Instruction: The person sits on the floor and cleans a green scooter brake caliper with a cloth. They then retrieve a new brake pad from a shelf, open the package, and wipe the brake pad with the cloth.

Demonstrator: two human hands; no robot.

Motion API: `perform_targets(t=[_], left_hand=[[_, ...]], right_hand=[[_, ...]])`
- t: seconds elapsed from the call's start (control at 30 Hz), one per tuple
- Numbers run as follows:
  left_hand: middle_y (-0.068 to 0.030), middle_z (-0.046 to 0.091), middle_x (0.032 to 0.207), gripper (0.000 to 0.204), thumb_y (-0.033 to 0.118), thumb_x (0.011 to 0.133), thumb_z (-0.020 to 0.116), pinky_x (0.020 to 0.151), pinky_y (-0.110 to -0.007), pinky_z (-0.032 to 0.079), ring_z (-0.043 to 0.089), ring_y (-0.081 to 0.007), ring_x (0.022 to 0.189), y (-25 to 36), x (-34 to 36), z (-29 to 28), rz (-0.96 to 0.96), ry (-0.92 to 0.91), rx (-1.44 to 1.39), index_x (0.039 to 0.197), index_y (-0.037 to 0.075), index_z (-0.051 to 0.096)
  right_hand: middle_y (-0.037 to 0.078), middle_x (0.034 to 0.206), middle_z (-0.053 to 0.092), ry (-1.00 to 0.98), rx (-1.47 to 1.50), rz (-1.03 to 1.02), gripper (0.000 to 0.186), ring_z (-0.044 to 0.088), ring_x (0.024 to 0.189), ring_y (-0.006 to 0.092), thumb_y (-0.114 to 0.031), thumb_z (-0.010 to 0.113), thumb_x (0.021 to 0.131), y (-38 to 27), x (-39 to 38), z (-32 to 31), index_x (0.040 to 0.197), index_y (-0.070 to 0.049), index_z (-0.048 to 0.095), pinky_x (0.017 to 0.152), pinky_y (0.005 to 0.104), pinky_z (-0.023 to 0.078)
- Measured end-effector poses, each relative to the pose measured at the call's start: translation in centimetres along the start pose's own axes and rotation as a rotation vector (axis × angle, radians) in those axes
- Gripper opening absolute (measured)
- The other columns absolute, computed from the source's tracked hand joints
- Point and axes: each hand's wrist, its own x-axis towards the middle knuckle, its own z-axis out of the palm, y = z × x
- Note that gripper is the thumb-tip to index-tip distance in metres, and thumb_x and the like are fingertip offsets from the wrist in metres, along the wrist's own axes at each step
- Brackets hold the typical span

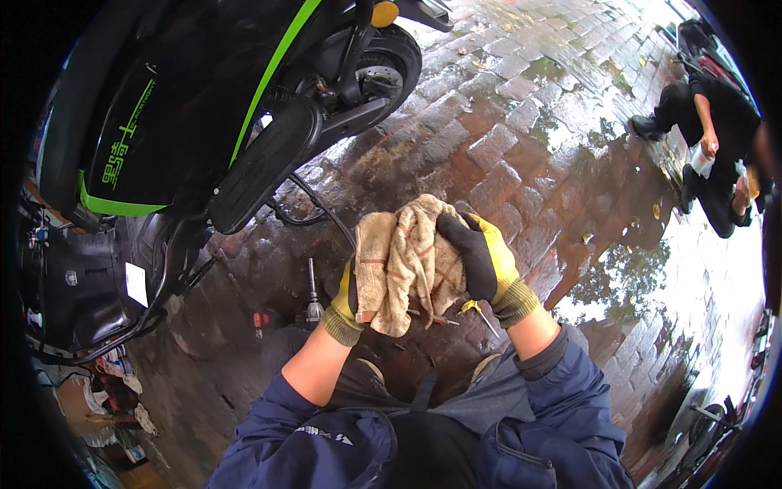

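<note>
A crumpled tan towel (407,265) with brownish stripes hangs bunched between my two gloved hands, above the ground in front of my knees. My left hand (346,306), in a yellow and black work glove, grips its left edge; most of those fingers are hidden behind the fabric. Closed on the upper right side of the towel is my right hand (485,257), gloved alike. Below on the ground lie a screwdriver (482,316) with a yellow handle and a metal tool with a long shaft (313,292). Whether anything is wrapped in the towel is hidden.
A black and green electric scooter (163,106) fills the upper left, its rear wheel (387,77) toward the top. Wet brick paving (497,147) with puddles spreads to the right. Another person (713,138) sits or crouches at far right. Assorted items (114,399) lie lower left.
</note>
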Motion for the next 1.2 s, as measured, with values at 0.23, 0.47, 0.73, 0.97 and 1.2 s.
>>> perform_targets(t=[0.23,0.47,0.73,0.97,1.2], left_hand=[[-0.0093,0.054,0.152,0.051,0.031,0.114,0.047,0.117,-0.040,0.045,0.057,-0.0228,0.134,0.2,-1.5,-0.4,-0.082,0.033,-0.428,0.157,0.004,0.042],[-0.0114,0.060,0.143,0.053,0.037,0.113,0.048,0.094,-0.043,0.061,0.064,-0.0264,0.123,0.4,-2.1,-2.8,-0.057,0.317,-0.176,0.158,0.009,0.042],[-0.0110,0.055,0.153,0.051,0.020,0.109,0.059,0.118,-0.037,0.045,0.058,-0.0223,0.136,3.1,-2.2,0.3,0.250,-0.028,0.758,0.156,0.005,0.047],[-0.0106,0.065,0.140,0.041,0.023,0.108,0.060,0.114,-0.036,0.047,0.061,-0.0194,0.127,4.3,-3.7,-1.1,-0.101,0.121,0.024,0.144,0.002,0.059],[-0.0114,0.069,0.132,0.038,0.022,0.110,0.053,0.099,-0.042,0.058,0.070,-0.0253,0.112,3.6,-2.7,-2.8,-0.075,0.263,-0.005,0.141,0.000,0.059]], right_hand=[[0.008,0.110,0.076,0.055,-0.111,-0.024,0.049,0.069,0.095,0.0155,-0.041,0.075,0.098,-0.8,-0.6,-0.5,0.126,-0.001,0.070,0.089,0.0323,0.056],[0.003,0.105,0.075,0.117,-0.127,-0.125,0.039,0.065,0.095,0.0116,-0.036,0.073,0.101,-1.4,-0.5,-1.8,0.119,-0.001,0.073,0.088,0.0295,0.053],[0.005,0.106,0.076,0.146,-0.074,-0.157,0.033,0.068,0.092,0.0123,-0.027,0.073,0.102,-4.0,-1.0,-4.2,0.118,0.002,0.073,0.085,0.0301,0.056],[0.004,0.110,0.076,0.145,-0.314,-0.295,0.029,0.068,0.098,0.0116,-0.020,0.066,0.103,-5.8,-1.0,-7.3,0.119,0.003,0.073,0.091,0.0298,0.055],[0.007,0.111,0.075,-0.118,-0.092,-0.166,0.040,0.068,0.102,0.0142,-0.031,0.063,0.107,-6.6,-1.1,-7.9,0.124,0.005,0.069,0.094,0.0325,0.055]])
